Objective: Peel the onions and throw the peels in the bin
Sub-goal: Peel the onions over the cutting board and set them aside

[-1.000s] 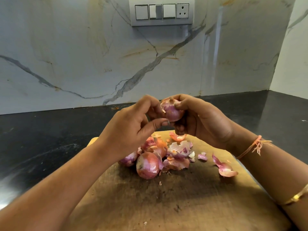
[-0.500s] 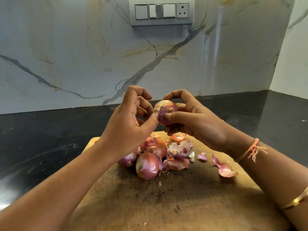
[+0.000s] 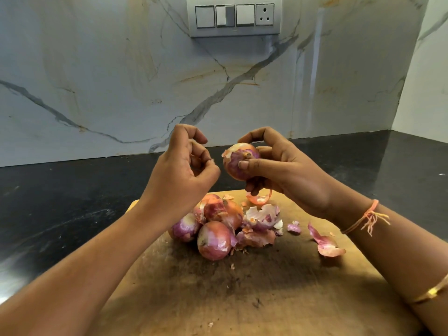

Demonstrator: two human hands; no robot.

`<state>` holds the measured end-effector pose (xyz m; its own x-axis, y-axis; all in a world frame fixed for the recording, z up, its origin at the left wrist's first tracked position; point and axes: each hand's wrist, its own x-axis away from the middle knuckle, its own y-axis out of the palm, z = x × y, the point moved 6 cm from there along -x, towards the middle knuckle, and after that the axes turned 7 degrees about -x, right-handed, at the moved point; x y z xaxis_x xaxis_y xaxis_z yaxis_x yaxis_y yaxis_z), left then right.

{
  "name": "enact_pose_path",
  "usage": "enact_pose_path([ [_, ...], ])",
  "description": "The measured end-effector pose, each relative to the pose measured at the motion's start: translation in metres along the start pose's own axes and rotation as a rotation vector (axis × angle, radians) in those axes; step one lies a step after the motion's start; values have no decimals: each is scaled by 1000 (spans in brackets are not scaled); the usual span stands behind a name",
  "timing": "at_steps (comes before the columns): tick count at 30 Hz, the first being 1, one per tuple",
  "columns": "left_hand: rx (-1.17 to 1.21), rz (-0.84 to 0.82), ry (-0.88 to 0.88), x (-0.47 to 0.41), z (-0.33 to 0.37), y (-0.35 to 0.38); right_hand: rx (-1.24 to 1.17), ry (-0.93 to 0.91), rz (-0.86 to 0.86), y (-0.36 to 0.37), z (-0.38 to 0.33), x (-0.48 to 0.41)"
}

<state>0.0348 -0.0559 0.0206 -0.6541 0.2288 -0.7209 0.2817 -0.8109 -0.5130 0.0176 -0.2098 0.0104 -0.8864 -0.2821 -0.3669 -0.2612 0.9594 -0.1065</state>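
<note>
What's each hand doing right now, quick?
Left hand: fingers curled, clear of the onion; whether it pinches anything cannot be told.
Right hand: holds the onion.

Both forearms were bare as far as the picture showed them. On the right forearm (image 3: 400, 251), above the right edge of the wooden board (image 3: 242, 299), a thin orange thread (image 3: 363, 217) was tied around the wrist. Several loose, frayed ends, orange and pale yellow, hung from its knot. Farther from the right hand (image 3: 286, 173), over the near right corner of the board, a narrow gold-coloured bangle (image 3: 434, 291) circled the arm and shone in the light. The left forearm (image 3: 84, 270), over the left side of the board, was bare. The thumbnail of the right hand was short and plain.
</note>
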Motion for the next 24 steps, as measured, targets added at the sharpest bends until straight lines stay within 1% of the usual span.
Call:
enact_pose_path([
  [3,-13,-19,3,0,1,-1,13,-2,9,-2,-1,0],
  [6,31,-64,29,3,8,2,82,-27,3,0,-1,0],
  [11,-102,-54,134,3,13,3,167,-52,-19,5,1,0],
  [14,-120,-44,164,3,13,3,149,-43,-30,5,3,-1],
  [19,-131,0,89,0,1,-1,8,-12,-29,0,3,-1],
  [22,-70,-42,94,0,2,0,-50,3,1,-5,4,-3],
  [24,19,-101,165,3,11,4,-61,18,15,-6,5,-4],
])
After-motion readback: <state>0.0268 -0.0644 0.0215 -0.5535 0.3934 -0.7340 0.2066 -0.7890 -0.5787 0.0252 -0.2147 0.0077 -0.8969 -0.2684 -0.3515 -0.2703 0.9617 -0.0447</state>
